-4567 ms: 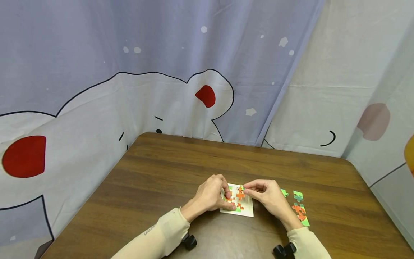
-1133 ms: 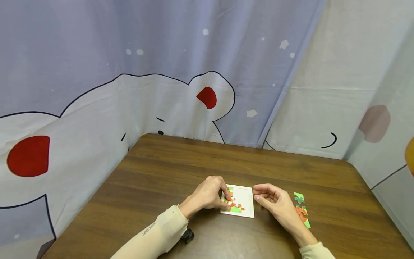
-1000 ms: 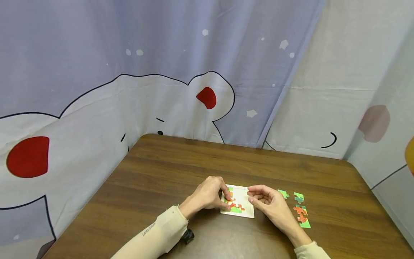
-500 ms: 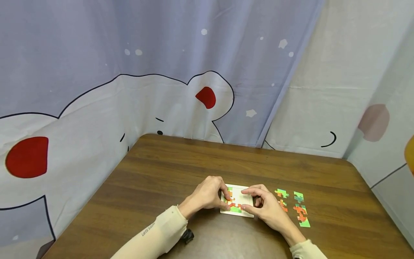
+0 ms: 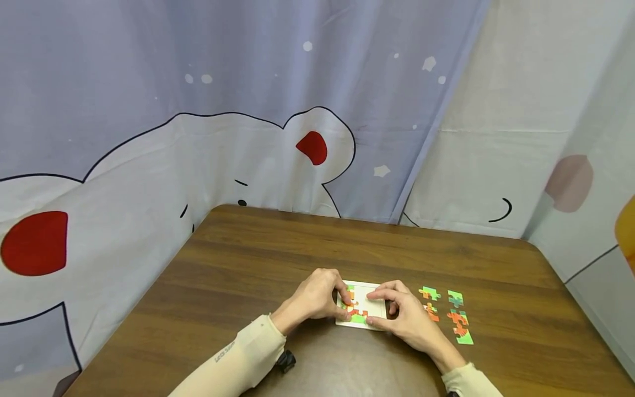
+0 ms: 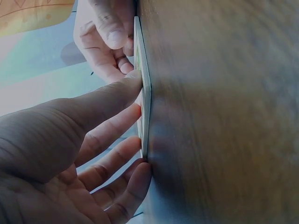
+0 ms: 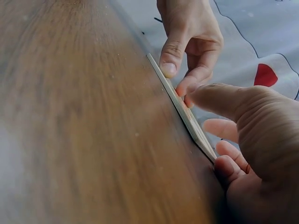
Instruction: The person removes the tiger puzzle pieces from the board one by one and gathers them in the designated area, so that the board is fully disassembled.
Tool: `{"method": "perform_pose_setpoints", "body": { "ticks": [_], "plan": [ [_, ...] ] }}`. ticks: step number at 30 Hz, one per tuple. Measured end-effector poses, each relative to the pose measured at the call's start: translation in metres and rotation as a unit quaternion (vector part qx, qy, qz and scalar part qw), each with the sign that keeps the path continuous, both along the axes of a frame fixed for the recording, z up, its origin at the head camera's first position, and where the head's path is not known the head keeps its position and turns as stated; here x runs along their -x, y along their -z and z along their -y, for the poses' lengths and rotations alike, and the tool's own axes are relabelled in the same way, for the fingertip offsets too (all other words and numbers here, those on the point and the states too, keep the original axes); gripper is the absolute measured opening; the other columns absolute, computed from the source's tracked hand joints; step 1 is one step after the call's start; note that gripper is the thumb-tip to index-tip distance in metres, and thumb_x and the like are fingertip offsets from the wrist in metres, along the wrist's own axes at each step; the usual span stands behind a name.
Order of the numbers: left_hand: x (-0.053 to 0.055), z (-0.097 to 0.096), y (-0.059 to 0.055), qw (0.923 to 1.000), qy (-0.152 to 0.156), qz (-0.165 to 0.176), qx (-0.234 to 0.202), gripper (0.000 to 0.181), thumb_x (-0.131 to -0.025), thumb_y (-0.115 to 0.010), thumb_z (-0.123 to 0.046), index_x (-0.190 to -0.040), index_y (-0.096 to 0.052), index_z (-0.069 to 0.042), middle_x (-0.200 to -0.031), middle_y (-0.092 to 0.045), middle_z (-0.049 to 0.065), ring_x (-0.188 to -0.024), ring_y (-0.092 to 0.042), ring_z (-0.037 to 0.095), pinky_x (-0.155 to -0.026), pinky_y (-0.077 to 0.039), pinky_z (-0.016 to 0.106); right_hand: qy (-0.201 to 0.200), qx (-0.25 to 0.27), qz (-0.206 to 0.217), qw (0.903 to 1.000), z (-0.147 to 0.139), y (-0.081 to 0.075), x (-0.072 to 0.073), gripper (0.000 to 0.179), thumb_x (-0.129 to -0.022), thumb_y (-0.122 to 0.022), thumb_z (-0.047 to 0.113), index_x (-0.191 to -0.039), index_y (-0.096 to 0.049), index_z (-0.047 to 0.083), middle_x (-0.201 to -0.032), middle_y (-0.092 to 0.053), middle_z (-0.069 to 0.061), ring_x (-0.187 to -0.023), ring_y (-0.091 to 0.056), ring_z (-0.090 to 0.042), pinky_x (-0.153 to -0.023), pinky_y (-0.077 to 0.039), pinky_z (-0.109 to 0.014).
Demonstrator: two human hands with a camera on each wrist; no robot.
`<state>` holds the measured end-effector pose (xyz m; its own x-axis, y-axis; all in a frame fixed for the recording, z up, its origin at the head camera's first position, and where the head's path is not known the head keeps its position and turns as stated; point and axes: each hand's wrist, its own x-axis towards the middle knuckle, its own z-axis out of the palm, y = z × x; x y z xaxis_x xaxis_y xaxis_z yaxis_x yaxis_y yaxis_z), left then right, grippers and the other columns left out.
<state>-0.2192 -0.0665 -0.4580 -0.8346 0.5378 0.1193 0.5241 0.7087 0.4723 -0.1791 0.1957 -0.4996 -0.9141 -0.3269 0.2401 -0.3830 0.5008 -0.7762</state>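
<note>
A square white jigsaw tray [image 5: 366, 292] lies on the wooden table, with green and orange jigsaw pieces [image 5: 358, 317] along its left and near sides. My left hand [image 5: 316, 295] is at the tray's left, thumb and fingertips resting on the pieces there. The right hand [image 5: 409, 320] reaches in from the right, thumb and index finger spread wide; its thumb touches the near row's right end, and the index fingertip is over the bare middle. In the left wrist view, the left fingers are fairly straight against the tray [image 6: 145, 100]. The right wrist view shows the tray [image 7: 187, 116] edge-on.
Right of the right hand, loose jigsaw pieces lie in two columns: a nearer one with a green and orange piece [image 5: 429, 293], and a farther one with a green piece [image 5: 455, 298] and orange ones [image 5: 458, 318]. A printed curtain [image 5: 268, 154] hangs behind the table [image 5: 278, 242].
The right hand earlier held a jigsaw piece over the tray, where an orange piece lay mid-tray; that middle is now bare. It moved right, then back left onto the near row, uncovering loose pieces.
</note>
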Motion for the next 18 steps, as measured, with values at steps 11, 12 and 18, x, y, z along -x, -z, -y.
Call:
{"method": "perform_pose_setpoints", "body": {
  "ticks": [11, 12, 18],
  "plan": [
    [-0.0002, 0.001, 0.0014, 1.0, 0.006, -0.006, -0.005, 0.025, -0.07, -0.109, -0.034, -0.082, -0.088, -0.027, -0.095, -0.072, -0.015, -0.091, -0.066, 0.007, -0.083, -0.055, 0.026, 0.015, -0.054, -0.013, 0.9984, 0.0064, -0.0007, -0.0044, 0.027, -0.085, -0.1, 0.035, -0.107, -0.084, 0.033, -0.131, -0.062, 0.0, -0.102, -0.051, -0.018, -0.082, -0.048, -0.029],
    [-0.0002, 0.001, 0.0017, 0.9999, 0.006, -0.006, -0.006, 0.025, -0.07, -0.109, -0.033, -0.082, -0.088, -0.027, -0.095, -0.072, -0.015, -0.091, -0.066, 0.007, -0.083, -0.055, 0.026, 0.014, -0.052, -0.012, 0.9985, 0.0068, -0.0008, -0.0046, 0.026, -0.085, -0.1, 0.035, -0.105, -0.084, 0.034, -0.132, -0.062, 0.0, -0.106, -0.051, -0.019, -0.082, -0.048, -0.03],
    [-0.0001, 0.0006, 0.0017, 0.9999, 0.006, -0.007, -0.012, 0.025, -0.07, -0.109, -0.032, -0.082, -0.088, -0.027, -0.094, -0.072, -0.016, -0.092, -0.067, 0.006, -0.082, -0.055, 0.026, 0.015, -0.052, -0.005, 0.9985, 0.0076, -0.002, -0.005, 0.024, -0.084, -0.101, 0.035, -0.101, -0.083, 0.036, -0.133, -0.061, 0.0, -0.109, -0.05, -0.021, -0.084, -0.048, -0.031]
  ]
}}
